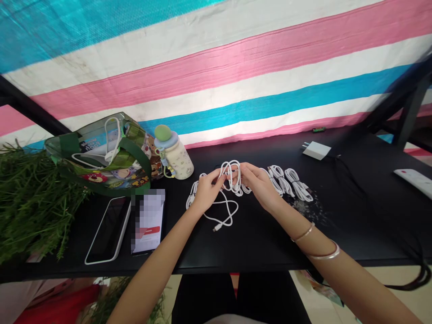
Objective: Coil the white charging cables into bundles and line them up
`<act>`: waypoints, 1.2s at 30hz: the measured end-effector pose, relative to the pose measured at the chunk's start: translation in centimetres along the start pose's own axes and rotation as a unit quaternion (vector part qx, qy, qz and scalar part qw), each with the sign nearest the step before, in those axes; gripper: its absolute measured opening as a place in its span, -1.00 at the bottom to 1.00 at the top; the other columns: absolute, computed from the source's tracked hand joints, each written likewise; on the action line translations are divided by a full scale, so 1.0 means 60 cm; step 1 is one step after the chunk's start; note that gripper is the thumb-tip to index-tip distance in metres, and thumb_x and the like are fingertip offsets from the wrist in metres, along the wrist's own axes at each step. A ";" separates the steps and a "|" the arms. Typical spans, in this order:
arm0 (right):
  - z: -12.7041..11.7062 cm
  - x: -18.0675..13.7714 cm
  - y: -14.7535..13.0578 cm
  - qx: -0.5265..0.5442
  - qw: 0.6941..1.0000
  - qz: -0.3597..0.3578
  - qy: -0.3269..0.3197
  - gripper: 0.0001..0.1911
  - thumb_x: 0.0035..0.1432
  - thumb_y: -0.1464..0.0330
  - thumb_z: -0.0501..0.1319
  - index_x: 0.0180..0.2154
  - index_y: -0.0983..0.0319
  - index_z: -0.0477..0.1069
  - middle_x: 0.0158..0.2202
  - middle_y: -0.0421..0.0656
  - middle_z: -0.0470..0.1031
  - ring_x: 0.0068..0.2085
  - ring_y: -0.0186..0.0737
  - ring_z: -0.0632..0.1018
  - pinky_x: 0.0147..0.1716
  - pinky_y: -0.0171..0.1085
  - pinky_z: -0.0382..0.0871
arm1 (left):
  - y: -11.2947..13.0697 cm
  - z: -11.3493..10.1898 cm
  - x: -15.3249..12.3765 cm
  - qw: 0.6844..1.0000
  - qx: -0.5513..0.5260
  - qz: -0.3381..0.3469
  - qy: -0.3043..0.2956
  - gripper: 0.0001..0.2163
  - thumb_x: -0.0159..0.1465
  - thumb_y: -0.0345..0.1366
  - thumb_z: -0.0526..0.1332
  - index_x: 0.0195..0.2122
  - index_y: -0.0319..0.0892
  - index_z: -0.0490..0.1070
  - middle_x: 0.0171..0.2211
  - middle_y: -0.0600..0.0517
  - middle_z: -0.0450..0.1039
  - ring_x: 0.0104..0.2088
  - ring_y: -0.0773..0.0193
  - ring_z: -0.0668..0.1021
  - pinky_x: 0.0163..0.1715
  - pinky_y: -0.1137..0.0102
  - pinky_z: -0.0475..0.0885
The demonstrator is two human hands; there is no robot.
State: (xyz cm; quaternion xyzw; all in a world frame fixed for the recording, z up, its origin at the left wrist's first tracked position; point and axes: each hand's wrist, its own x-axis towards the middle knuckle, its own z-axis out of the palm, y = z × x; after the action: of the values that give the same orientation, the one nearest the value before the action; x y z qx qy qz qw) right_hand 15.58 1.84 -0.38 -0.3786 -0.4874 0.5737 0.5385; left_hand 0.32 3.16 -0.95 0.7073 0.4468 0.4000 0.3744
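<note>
Between my hands, a little above the black table, is a white charging cable gathered in loops. My left hand pinches the loops from the left, thumb on top. Around their right side, my right hand has its fingers curled, partly hidden behind the coil. A loose tail of cable with a plug end lies on the table below. Several bundled white cables lie to the right of my right hand, and another white bundle sits just left of my left hand.
On the left stand a green clear bag, a white bottle with a green-topped lid, and leafy greenery. Two phones lie in front of the bag. A white charger and a white power strip lie right.
</note>
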 end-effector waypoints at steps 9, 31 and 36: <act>-0.003 0.000 -0.002 0.073 0.995 0.069 -0.025 -0.59 -0.14 -0.01 0.34 -0.50 0.20 0.41 -0.46 -0.19 0.53 -0.43 -0.31 0.50 -0.36 -0.32 0.41 | 0.003 0.001 -0.002 1.000 -0.016 -0.012 -0.008 -0.70 0.24 -0.24 0.10 -0.10 -0.22 0.52 -0.43 0.06 0.54 -0.50 0.33 0.51 -0.56 0.51 0.45; -0.010 0.001 -0.008 0.097 0.989 0.096 -0.058 -0.64 -0.19 0.15 0.42 -0.35 0.16 0.40 -0.46 -0.24 0.57 -0.50 -0.33 0.51 -0.52 -0.34 0.36 | 0.006 -0.005 -0.001 0.998 -0.053 -0.030 -0.029 -0.72 0.29 -0.28 0.09 -0.07 -0.20 0.50 -0.37 0.04 0.60 -0.51 0.31 0.59 -0.47 0.48 0.46; -0.012 0.003 -0.005 0.098 0.990 0.088 -0.040 -0.60 -0.23 0.18 0.43 -0.35 0.13 0.34 -0.37 -0.22 0.59 -0.41 -0.25 0.56 -0.49 -0.31 0.38 | 0.001 -0.004 -0.001 0.996 -0.065 -0.039 -0.042 -0.72 0.29 -0.25 0.09 -0.08 -0.21 0.48 -0.28 0.01 0.60 -0.50 0.32 0.62 -0.49 0.51 0.45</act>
State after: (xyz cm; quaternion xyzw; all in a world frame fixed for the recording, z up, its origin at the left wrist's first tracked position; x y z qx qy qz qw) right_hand 16.33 2.14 -0.22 -0.3423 -0.4145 0.6787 0.5005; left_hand 0.10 3.12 -0.82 0.6793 0.4313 0.3834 0.4533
